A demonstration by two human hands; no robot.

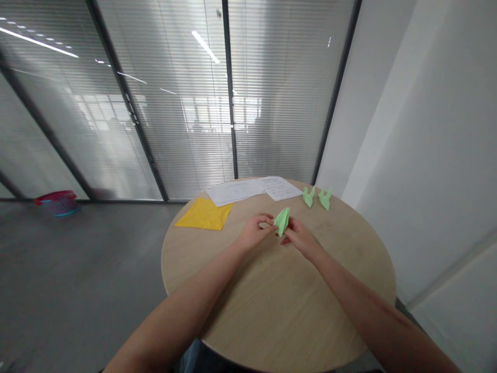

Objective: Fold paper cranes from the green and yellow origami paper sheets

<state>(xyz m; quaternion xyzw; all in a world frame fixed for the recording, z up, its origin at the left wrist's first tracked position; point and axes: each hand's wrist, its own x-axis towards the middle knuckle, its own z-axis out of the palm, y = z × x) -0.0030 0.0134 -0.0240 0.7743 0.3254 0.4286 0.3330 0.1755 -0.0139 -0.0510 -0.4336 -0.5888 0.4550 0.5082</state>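
Fingers of left hand (254,233) and right hand (301,239) pinching green folded paper (282,220), round wooden table (272,300), glass wall (174,103)

1. The green folded paper (281,221) is pale green, creased into a narrow pointed shape with its tip up.
2. It sits just right of frame centre, pinched between the left hand (254,233) and right hand (301,239).

Near tabletop (272,305) free; yellow sheet (204,214), papers (252,189), green figures (309,197) along far edge.
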